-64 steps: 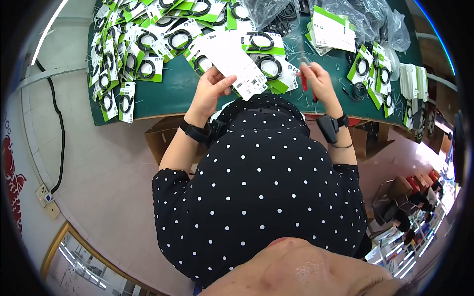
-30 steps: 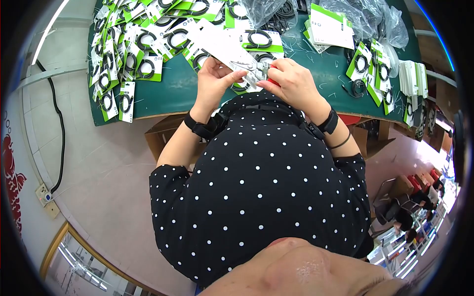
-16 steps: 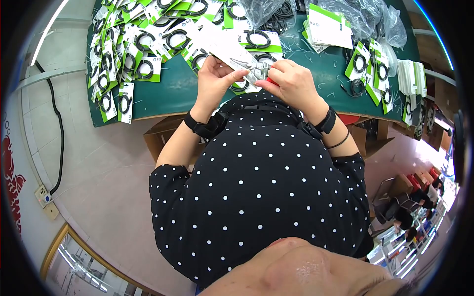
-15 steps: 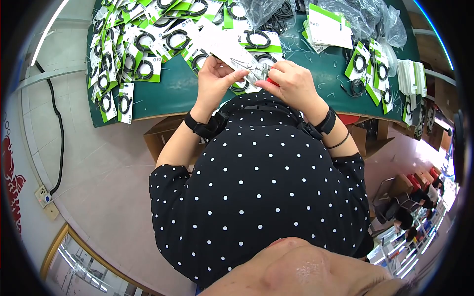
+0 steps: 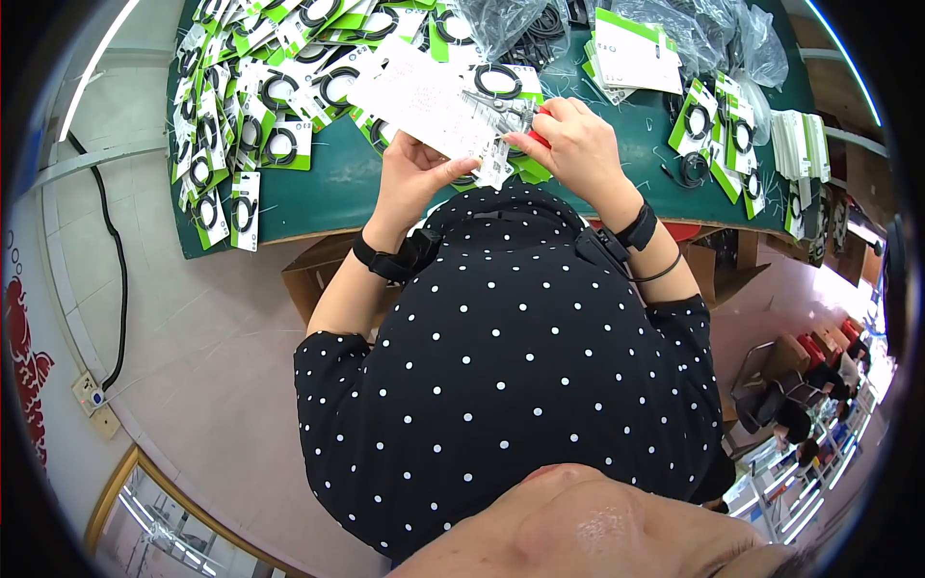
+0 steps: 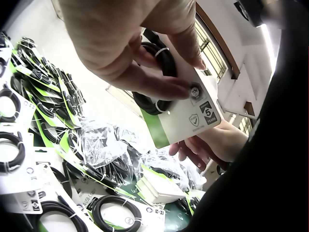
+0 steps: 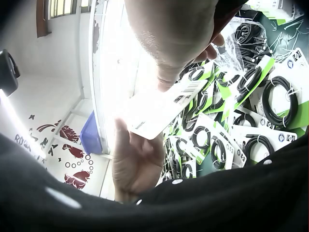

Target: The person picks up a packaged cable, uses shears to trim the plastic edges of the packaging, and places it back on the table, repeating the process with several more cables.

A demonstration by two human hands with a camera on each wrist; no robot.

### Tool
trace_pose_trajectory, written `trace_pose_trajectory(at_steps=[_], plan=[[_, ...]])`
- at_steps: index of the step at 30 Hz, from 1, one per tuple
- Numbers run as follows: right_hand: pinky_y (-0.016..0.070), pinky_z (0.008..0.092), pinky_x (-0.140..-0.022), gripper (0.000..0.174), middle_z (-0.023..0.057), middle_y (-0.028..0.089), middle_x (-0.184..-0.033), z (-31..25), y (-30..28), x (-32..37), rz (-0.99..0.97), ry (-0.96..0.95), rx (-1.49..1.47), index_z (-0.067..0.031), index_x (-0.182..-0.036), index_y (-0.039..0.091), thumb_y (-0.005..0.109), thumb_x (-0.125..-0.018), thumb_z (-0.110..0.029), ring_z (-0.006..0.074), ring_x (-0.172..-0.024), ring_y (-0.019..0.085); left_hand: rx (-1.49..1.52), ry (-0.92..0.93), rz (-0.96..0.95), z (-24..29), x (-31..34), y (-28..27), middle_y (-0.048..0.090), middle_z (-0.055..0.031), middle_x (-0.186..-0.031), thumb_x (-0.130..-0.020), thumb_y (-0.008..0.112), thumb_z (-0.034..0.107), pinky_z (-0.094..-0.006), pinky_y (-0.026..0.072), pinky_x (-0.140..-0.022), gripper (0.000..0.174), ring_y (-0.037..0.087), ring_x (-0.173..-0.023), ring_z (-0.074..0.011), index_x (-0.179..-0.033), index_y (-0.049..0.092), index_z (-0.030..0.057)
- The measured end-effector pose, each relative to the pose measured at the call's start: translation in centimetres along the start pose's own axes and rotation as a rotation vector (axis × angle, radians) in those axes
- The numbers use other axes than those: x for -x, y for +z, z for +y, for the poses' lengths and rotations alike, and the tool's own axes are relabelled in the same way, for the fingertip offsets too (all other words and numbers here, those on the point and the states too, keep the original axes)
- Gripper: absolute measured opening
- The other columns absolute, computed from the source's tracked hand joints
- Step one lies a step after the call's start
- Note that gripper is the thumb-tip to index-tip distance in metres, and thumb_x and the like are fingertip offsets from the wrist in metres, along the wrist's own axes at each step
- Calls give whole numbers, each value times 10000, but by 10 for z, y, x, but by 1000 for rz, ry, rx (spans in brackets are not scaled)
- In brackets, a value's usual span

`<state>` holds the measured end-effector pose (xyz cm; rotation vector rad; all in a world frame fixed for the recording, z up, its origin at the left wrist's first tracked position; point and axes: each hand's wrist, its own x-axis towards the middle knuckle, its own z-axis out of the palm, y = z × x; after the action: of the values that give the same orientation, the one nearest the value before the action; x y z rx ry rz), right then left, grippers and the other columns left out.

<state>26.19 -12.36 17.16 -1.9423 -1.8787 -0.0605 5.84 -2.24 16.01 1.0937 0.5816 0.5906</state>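
Note:
In the head view my left hand (image 5: 409, 183) pinches a white packaging card (image 5: 414, 96) by its near edge, printed side facing up. A coiled black cable (image 6: 168, 63), bound with white ties, shows on the card's other face in the left wrist view, close to my left fingers. My right hand (image 5: 583, 149) grips red-handled pliers (image 5: 543, 125); their silver metal end overlaps the card's right edge. The right wrist view shows my right hand (image 7: 176, 34) over the card (image 7: 161, 108) and my left hand (image 7: 137, 164) at its lower end.
Many carded cables (image 5: 279, 144) are piled across the left and back of the green table (image 5: 337, 188). Clear plastic bags (image 5: 674, 34) lie at the back, beside a stack of cards (image 5: 636, 58). More cards (image 5: 800, 144) stand at the right edge; a loose coiled cable (image 5: 692, 169) lies nearby.
My right hand has brought the pliers leftward from the table's right side to the card. Since half a second ago the card has tilted to show more of its printed face.

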Motion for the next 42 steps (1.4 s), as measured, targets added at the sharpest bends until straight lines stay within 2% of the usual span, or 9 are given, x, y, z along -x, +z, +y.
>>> trace_pose_trajectory(at_steps=[7,23,26,27,30,35,39,42], plan=[[474,306,-599,388,53,583,-789,-1,-1,-1,6,-12,-6,-57,-661,598,654,-807,-412,202,-727,571,39,-62,3,5,0,-2,567,-173,-1154,-741,720,-67,-334,535,-857,561,617,-1015,-233,-1199,395,-68],[479,306,-598,385,53,593,-776,-3,-1,1,-31,19,-32,-67,-651,591,656,-807,-412,201,-719,587,-42,-1,-9,4,0,2,568,-167,-1158,-722,726,-91,-332,534,-865,560,610,-1032,-227,-1186,414,-65],[479,315,-599,393,60,603,-796,-5,-1,3,-122,136,-85,-64,-640,577,657,-807,-411,214,-716,589,15,-7,5,1,-2,-4,579,-159,-1140,-766,702,-51,-326,553,-828,503,623,-1003,-227,-1186,425,-48],[479,315,-599,393,60,603,-796,-4,0,3,-120,133,-85,-64,-640,577,657,-807,-411,214,-716,589,14,-3,6,1,-3,-6,579,-159,-1140,-766,702,-51,-326,553,-828,503,623,-1003,-227,-1186,425,-48],[475,323,-604,400,70,604,-819,6,4,6,84,103,-48,-54,-635,557,659,-807,-400,226,-730,582,299,-95,110,3,-6,-14,590,-151,-1119,-820,664,5,-322,570,-787,435,637,-959,-224,-1189,437,-27],[473,324,-615,393,79,602,-837,3,-1,12,3,4,-46,-45,-645,555,662,-805,-388,232,-746,573,426,-145,147,-1,-10,-25,596,-142,-1101,-856,628,43,-327,579,-770,394,643,-933,-220,-1197,438,-12],[473,319,-623,382,85,601,-849,-4,-5,11,-33,-15,-54,-38,-663,565,666,-802,-379,231,-757,568,358,-58,155,1,-9,-16,594,-136,-1090,-843,637,17,-318,576,-767,390,643,-920,-217,-1183,450,-14],[473,318,-623,382,85,601,-844,-6,-4,9,-26,-1,-73,-39,-666,568,668,-799,-383,231,-755,569,200,95,212,5,-7,-4,600,-132,-1071,-812,654,-34,-311,572,-763,375,636,-931,-210,-1143,478,-27]])
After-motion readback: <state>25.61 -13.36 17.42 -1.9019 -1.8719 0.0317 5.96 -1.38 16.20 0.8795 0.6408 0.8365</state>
